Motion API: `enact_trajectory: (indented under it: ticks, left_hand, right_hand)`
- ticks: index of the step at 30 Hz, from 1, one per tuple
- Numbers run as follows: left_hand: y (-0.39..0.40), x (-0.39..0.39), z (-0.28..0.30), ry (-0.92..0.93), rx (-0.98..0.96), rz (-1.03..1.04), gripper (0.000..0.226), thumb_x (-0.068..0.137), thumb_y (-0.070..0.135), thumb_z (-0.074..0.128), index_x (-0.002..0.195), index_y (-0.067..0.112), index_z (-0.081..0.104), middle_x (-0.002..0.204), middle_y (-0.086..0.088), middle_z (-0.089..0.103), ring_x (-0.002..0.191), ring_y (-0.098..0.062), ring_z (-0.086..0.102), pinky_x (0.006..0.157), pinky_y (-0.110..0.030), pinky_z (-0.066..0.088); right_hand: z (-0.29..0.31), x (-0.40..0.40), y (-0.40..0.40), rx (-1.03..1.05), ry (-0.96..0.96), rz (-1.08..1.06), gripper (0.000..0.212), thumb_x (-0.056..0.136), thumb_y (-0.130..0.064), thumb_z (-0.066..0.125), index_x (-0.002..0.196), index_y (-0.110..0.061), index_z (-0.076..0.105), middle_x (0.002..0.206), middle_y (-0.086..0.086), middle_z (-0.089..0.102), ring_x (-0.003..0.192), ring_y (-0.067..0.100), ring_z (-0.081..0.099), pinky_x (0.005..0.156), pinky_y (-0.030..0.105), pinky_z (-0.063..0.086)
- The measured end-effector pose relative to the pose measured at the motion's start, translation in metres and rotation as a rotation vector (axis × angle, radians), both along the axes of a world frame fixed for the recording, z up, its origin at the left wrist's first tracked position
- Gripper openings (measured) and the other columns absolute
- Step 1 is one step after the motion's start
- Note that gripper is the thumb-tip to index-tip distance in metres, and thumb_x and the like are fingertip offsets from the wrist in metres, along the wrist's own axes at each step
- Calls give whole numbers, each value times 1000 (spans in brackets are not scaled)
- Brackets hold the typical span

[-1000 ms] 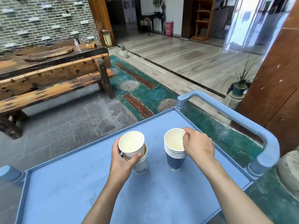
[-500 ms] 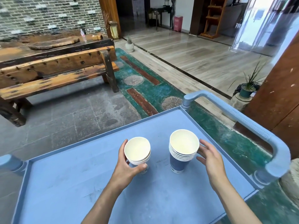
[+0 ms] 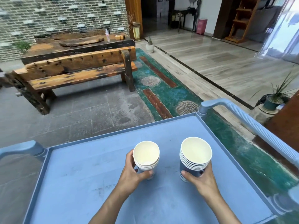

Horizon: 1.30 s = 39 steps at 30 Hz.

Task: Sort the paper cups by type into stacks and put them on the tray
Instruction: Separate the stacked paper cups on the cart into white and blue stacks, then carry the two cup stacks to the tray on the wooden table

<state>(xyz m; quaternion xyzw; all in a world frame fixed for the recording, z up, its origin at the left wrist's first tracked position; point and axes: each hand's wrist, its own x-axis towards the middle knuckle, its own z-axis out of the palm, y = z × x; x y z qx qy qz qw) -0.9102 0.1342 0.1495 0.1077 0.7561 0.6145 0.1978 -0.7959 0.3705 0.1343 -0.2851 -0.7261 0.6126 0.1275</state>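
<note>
Your left hand (image 3: 131, 173) is wrapped around the lower wall of the white cup stack (image 3: 146, 156), thumb across the near side and fingers curled behind it. Your right hand (image 3: 202, 180) closes the same way on the dark blue cup stack (image 3: 195, 157), the thumb pressed on its front near the base. Both stacks stand upright and side by side, apart from each other, on the blue tray (image 3: 77, 173) — the white one on the left, the taller blue one on the right; whether their bases rest on the surface or are just lifted you cannot tell.

The tray is a flat, scuffed blue surface with a low raised rim, and a ribbed blue handle (image 3: 258, 125) runs along its right side. Beyond its far edge lies grey stone paving, then a weathered wooden bench (image 3: 77, 73) with a dark wooden table (image 3: 77, 44) behind it against a grey brick wall (image 3: 56, 15). A green floor strip (image 3: 163, 92) with brown bars and round carved insets runs diagonally past the tray — pale polished flooring lies on its far side. A potted plant (image 3: 275, 97) stands at the right.
</note>
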Motion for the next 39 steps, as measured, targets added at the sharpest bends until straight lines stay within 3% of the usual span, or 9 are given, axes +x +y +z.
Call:
enact_trajectory:
  ticks: [5,11,15,18,20,23,28,31,39]
  left_hand:
    - [-17,10,11,4,-6,27,92,54,26,91,123,54,37,130,29,51,119,13,48,95,-28,44]
    - [-33,22,26,80,-14,-70,91,50,34,91,119,60,38,124,34,53,121,8,49,94,-28,46]
    - [-41,29,36,121,15,-179,90,51,37,89,119,63,36,121,41,52,119,13,48,88,-19,45]
    - [-48,35,40,132,54,-253,91,52,41,87,128,52,39,128,32,53,119,12,49,85,-16,45]
    - [-52,41,41,137,73,-320,92,54,46,85,134,45,39,131,29,54,118,11,51,85,-16,45]
    - [-55,55,40,151,84,-431,83,59,51,81,128,59,36,129,37,51,113,15,52,85,-14,44]
    - [-48,101,37,132,109,-672,81,61,46,79,129,55,35,137,27,48,116,15,49,88,-7,40]
    - [-34,141,39,104,138,-836,77,57,44,80,120,62,40,125,39,52,111,20,50,81,2,41]
    - [-6,268,48,62,193,-1208,82,52,41,84,121,57,43,121,41,55,115,14,52,90,-8,42]
  right_hand:
    - [9,6,-6,20,26,-16,83,45,-37,86,107,-63,37,114,-31,58,106,-10,55,87,28,46]
    - [23,33,-29,76,54,-84,80,47,-39,84,101,-70,34,103,-48,53,97,-26,50,76,12,41]
    - [34,57,-52,92,97,-158,85,51,-30,86,114,-54,33,111,-39,49,98,-25,47,75,3,37]
    - [43,80,-73,125,86,-235,93,51,-33,87,122,-45,29,112,-39,45,97,-15,51,72,1,37]
    - [48,100,-89,167,66,-307,93,53,-33,90,120,-50,28,110,-43,45,98,-7,54,77,10,38]
    - [54,135,-116,247,65,-410,87,54,-35,89,107,-68,28,102,-55,48,98,-25,49,78,18,37]
    - [67,208,-165,297,49,-600,91,51,-45,84,110,-74,22,112,-55,43,108,-24,44,80,6,40]
    - [72,259,-192,331,44,-747,89,52,-44,84,109,-74,23,112,-54,43,108,-25,43,78,-5,33]
    - [76,406,-255,392,13,-1154,89,52,-46,85,115,-69,26,115,-52,43,109,-24,43,79,3,39]
